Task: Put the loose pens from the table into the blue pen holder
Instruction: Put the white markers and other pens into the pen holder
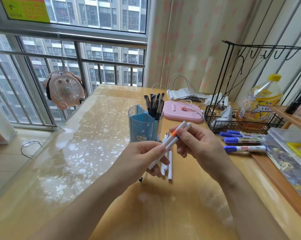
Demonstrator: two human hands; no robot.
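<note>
Centre frame: left hand (142, 158) and right hand (196, 144) together pinch 2 white pens (170, 144) before the blue pen holder (142, 125).

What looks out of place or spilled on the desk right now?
Nothing spilled or damaged. The only disorder is the job itself: white pens lie loose beside the blue holder, and four blue-capped markers lie scattered by the wire basket.
</note>
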